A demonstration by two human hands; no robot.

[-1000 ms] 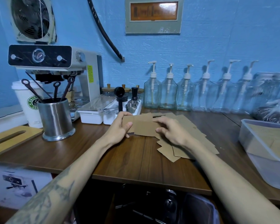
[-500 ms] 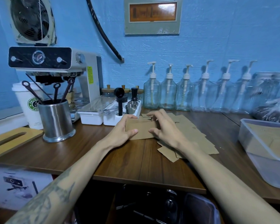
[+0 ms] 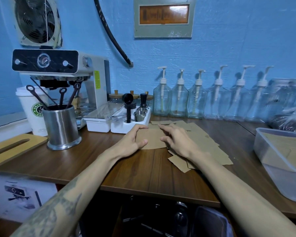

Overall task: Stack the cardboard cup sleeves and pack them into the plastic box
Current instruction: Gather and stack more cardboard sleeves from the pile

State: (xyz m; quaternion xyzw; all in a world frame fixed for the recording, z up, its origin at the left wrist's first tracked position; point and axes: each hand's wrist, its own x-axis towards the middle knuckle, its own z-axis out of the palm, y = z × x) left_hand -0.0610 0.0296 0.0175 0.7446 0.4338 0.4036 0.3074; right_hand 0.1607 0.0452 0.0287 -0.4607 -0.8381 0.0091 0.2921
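Observation:
A small stack of flat brown cardboard sleeves lies on the wooden counter between my hands. My left hand grips its left end, thumb on the near edge and fingers over the far edge. From the other side my right hand holds the right end, thumb and fingers curled around it. More loose sleeves lie spread out under and to the right of my right hand. The clear plastic box sits at the right edge with several sleeves inside.
A white organiser tray with metal cups and a tamper stands just behind the stack. A steel utensil pot, paper cup and espresso machine fill the left. Pump bottles line the back wall.
Both hands have carried the held stack a little away from me and set it flat on the counter, squaring its ends; the loose pile has stayed in place.

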